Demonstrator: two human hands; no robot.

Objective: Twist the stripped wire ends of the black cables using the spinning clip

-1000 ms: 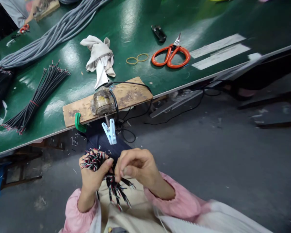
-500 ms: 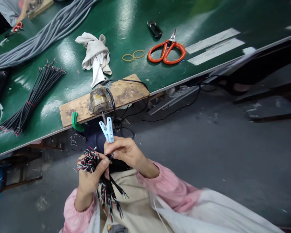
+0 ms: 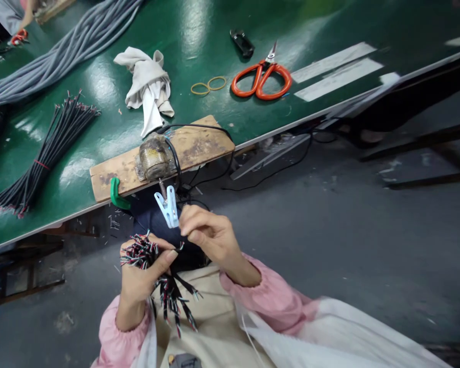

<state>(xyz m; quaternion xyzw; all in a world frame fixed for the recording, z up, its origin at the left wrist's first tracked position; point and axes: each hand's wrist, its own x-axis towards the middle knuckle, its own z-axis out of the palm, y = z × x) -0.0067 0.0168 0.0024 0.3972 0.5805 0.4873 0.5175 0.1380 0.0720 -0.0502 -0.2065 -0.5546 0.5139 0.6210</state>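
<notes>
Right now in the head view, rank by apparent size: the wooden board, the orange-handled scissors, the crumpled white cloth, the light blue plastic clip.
1. Wooden board, clearly largest.
2. Orange-handled scissors and crumpled white cloth: look alike, not ranked.
3. Light blue plastic clip, smallest, though nearer the camera, beside the right hand.

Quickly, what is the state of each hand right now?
Left hand: closed around a bundle of stripped cables.
Right hand: fingers pinched on one cable end beside the blue clip.

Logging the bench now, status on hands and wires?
Left hand shut on bundle of short black wires. Right hand at light blue plastic clip. Nothing blocking.
</notes>
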